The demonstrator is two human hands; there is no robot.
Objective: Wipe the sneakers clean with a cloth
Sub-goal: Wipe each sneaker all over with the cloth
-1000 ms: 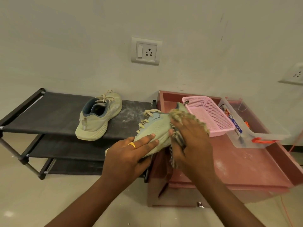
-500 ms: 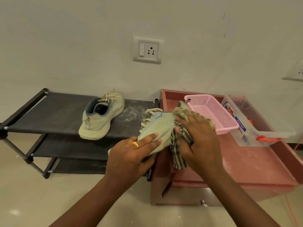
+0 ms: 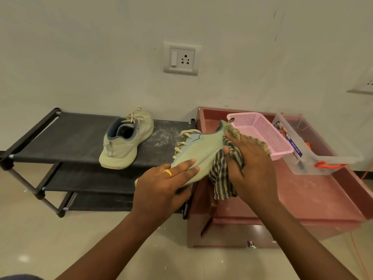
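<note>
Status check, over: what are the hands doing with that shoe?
Left hand holds sneaker. Right hand presses striped cloth on it. Nothing in the way.

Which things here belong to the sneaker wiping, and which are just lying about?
Job: left hand, held pale green mesh sneaker, right hand, striped fringed cloth, matching sneaker on black rack.
Lying about: pink perforated plastic basket, clear plastic box, wall socket.

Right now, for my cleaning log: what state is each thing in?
Held sneaker, on its side, gripped by left hand.
Cloth, bunched in right hand, pressed on its heel.
Rack sneaker, upright, untouched.
Basket, nothing visible inside.
Clear box, lidless, small items inside.
</note>
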